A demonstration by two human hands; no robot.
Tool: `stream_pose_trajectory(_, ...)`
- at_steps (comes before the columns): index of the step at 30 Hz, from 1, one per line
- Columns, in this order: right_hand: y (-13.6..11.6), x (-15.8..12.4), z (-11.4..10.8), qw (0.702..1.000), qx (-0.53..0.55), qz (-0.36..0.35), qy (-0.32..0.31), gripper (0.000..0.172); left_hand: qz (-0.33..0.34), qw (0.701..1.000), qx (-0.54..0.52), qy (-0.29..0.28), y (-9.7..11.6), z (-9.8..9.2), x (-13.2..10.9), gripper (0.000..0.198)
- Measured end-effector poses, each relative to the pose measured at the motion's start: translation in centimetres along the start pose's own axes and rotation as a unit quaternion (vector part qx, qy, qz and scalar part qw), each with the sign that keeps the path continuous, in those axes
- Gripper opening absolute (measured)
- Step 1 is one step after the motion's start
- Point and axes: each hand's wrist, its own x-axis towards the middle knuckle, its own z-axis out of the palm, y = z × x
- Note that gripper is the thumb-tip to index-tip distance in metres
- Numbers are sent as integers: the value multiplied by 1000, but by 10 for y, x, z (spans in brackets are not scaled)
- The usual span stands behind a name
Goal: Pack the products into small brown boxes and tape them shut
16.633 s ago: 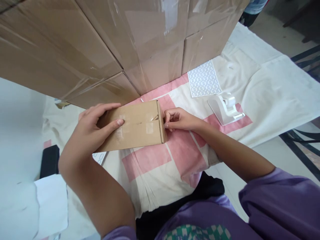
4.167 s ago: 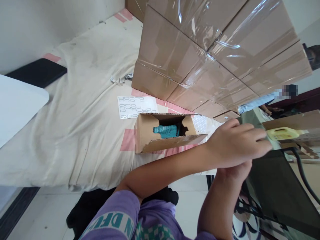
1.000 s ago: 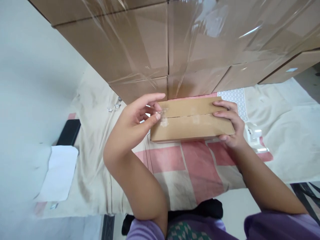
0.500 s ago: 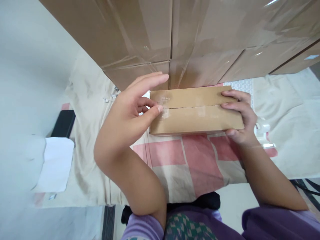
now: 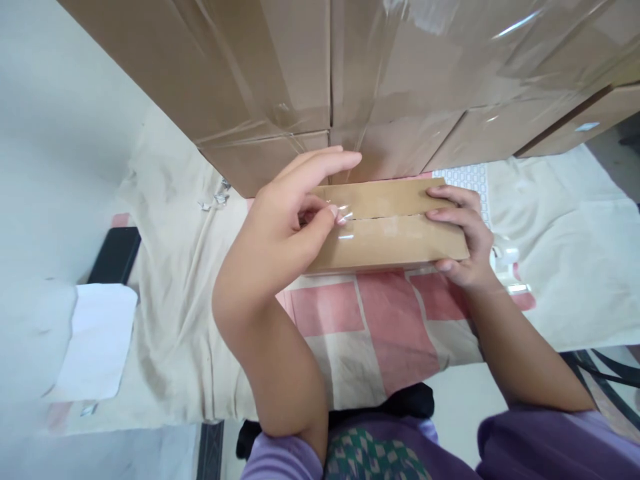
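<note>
Patterned cloth (image 5: 327,308) lies under wrapped cartons (image 5: 295,73) on my head feed, the box (image 5: 387,248) before them. The left hand (image 5: 280,223) pinches clear tape (image 5: 346,215), raised off the seam more than a moment ago; I judge the seal loosening. The right hand (image 5: 470,230) clamps the box's right end. Closed flaps hide any contents.

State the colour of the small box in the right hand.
The small box is light brown, best seen in the head view.

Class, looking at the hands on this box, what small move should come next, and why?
Probably smooth the clear tape across the seam with the left hand: the tape glints beside its thumb, while the right hand holds the box at its other end.
</note>
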Motion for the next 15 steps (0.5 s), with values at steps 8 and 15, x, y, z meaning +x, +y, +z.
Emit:
stream_pose_trajectory(8, -2, 0, 0, 1000, 11, 5, 1, 63, 10, 991, 0, 134, -16, -27, -16, 40)
stream_pose_trajectory(15, -3, 1, 0, 1000, 4, 5, 3, 63, 59, 994, -78, 55, -2, -5, -5, 43)
